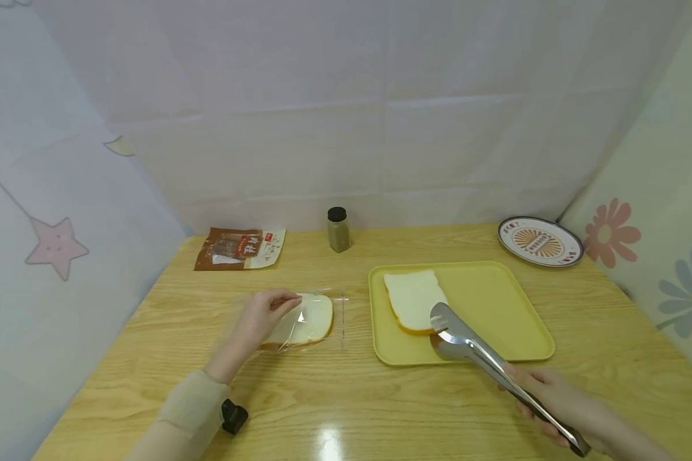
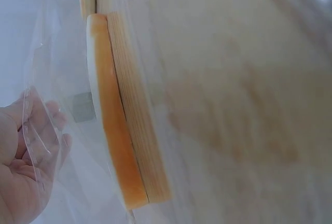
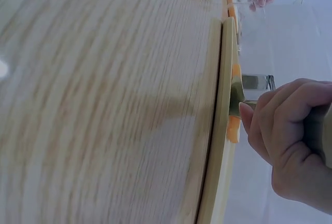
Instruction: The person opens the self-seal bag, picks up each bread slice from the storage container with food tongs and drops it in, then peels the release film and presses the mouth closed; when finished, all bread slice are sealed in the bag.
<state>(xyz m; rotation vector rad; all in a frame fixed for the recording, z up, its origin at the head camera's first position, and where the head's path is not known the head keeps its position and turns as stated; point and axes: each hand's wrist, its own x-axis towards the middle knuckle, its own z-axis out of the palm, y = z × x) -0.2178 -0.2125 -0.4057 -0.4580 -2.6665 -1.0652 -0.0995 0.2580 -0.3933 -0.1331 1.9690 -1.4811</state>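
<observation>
My left hand (image 1: 257, 318) pinches a clear plastic bag (image 1: 339, 333), lifting its film over a slice of bread (image 1: 314, 317) that lies flat on the table. In the left wrist view the fingers (image 2: 51, 125) show through the film, beside the brown crust (image 2: 116, 130). Metal tongs (image 1: 487, 358) are gripped in my right hand (image 1: 565, 400). Their tips are right at the near right corner of another bread slice (image 1: 414, 296), which lies on the left part of a yellow tray (image 1: 496, 310).
Behind the tray stands a jar with a black lid (image 1: 338, 230). A brown and white food packet (image 1: 239, 248) lies at the back left. A round patterned plate (image 1: 541, 241) is at the back right. Near my left sleeve sits a small black object (image 1: 234, 416).
</observation>
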